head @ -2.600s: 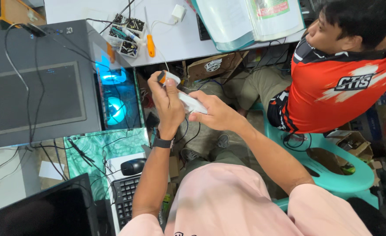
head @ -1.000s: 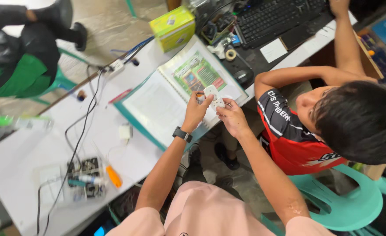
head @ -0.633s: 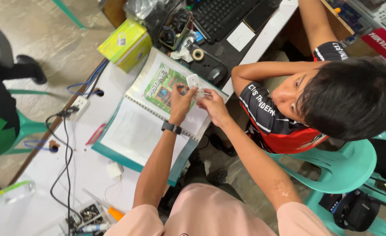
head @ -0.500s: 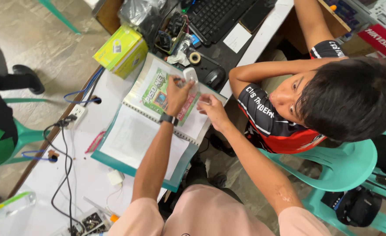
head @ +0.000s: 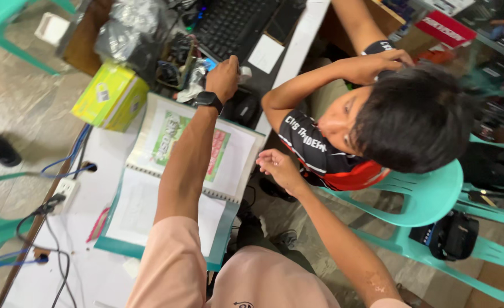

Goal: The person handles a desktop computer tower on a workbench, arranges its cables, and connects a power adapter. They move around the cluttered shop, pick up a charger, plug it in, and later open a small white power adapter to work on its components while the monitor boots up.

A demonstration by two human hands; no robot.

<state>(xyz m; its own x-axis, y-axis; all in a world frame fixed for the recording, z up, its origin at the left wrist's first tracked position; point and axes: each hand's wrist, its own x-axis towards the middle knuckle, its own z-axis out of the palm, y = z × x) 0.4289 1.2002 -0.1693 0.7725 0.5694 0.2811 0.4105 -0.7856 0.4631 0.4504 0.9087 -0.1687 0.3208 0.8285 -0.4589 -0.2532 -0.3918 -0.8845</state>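
The left hand (head: 224,77) reached over the open book (head: 177,182) and gripped a small white thing (head: 244,73) beside the keyboard (head: 232,25). The right hand (head: 274,165) hung loosely curled, holding nothing. That wrist could catch the cluttered bits there and knock them off

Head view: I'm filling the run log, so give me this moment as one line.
left hand: reaching over open binder toward clutter beside keyboard, hold unclear | right hand: empty, loosely curled, off table edge | seated person: alongside on green chair

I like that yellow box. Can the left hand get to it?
Probably yes. The left hand is out over the table, the yellow box sits close beside it, and nothing blocks the way.
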